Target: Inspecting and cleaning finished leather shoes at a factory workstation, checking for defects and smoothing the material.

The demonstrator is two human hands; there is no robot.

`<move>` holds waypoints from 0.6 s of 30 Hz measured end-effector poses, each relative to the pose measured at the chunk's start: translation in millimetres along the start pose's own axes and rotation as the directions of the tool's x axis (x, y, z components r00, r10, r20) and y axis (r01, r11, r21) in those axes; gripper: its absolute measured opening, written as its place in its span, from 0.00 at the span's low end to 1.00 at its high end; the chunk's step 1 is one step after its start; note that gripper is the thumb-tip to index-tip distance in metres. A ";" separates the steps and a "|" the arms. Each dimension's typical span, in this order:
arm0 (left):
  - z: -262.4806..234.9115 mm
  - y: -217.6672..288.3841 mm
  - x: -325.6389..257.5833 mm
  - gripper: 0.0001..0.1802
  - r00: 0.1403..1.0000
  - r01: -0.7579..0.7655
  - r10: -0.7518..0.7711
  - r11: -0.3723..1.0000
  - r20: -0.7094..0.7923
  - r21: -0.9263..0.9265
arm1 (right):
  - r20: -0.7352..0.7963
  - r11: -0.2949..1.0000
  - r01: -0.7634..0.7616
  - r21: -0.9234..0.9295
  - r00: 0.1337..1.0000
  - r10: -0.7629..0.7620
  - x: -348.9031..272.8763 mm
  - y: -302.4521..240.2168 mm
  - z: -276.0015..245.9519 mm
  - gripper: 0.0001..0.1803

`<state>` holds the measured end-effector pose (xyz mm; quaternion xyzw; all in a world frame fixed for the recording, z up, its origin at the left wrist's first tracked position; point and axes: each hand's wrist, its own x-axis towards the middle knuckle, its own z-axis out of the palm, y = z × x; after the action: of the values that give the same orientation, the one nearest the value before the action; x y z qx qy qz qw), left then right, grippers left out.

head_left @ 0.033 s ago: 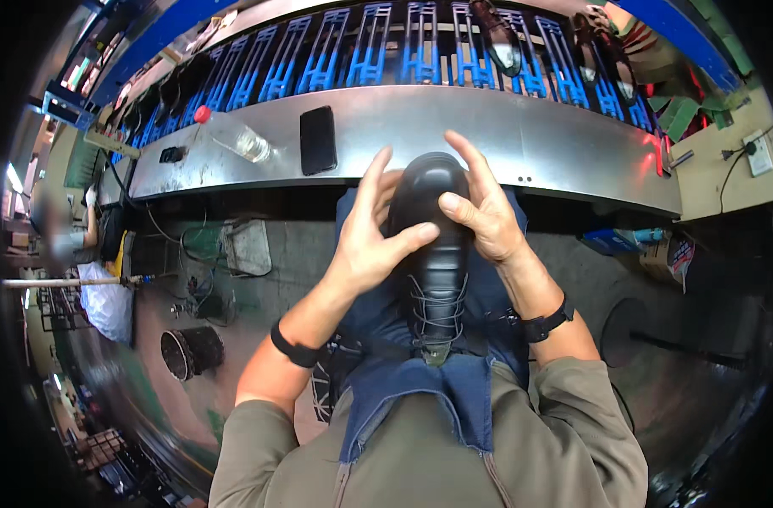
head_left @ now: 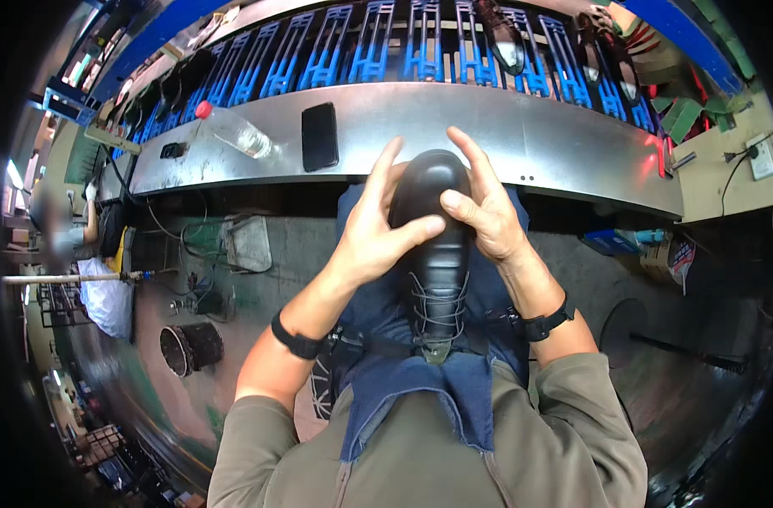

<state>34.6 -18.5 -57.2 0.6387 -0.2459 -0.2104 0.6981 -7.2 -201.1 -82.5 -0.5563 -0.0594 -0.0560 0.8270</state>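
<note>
Both the left hand (head_left: 374, 233) and the right hand (head_left: 496, 227) cupped a black laced shoe (head_left: 444, 254) in the centre of the frame, its toe toward the upper edge. Their fingers were spread along its sides, thumbs against its top; how hard they pressed could not be told. At upper left, a clear bottle (head_left: 232, 133) with a red cap lay on the metal ledge (head_left: 395, 114); its fill was unclear. At left were a bulging white bag (head_left: 107, 300) and a dark bucket (head_left: 207, 345), their contents indistinct. A cardboard box (head_left: 661, 262) sat at right.
</note>
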 end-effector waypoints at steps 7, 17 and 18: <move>3.4 -31.2 -1.0 0.40 0.994 -0.018 0.030 0.993 -0.107 0.119 | -0.085 0.982 0.037 -0.188 0.995 -0.053 -4.9 23.5 0.3 0.38; 0.3 -44.7 -19.5 0.41 0.965 0.020 0.008 0.994 -0.262 0.103 | -0.214 0.929 0.000 -0.371 0.973 -0.086 -12.8 32.5 24.4 0.32; -0.5 -45.4 -24.1 0.41 0.949 0.094 -0.102 0.995 -0.298 -0.040 | -0.228 0.890 -0.007 -0.455 0.968 -0.109 -15.5 34.1 31.7 0.33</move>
<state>16.7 -7.8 -104.2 0.6658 -0.1025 -0.1486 0.7240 -18.3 -158.5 -104.4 -0.7202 0.0442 -0.1589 0.6739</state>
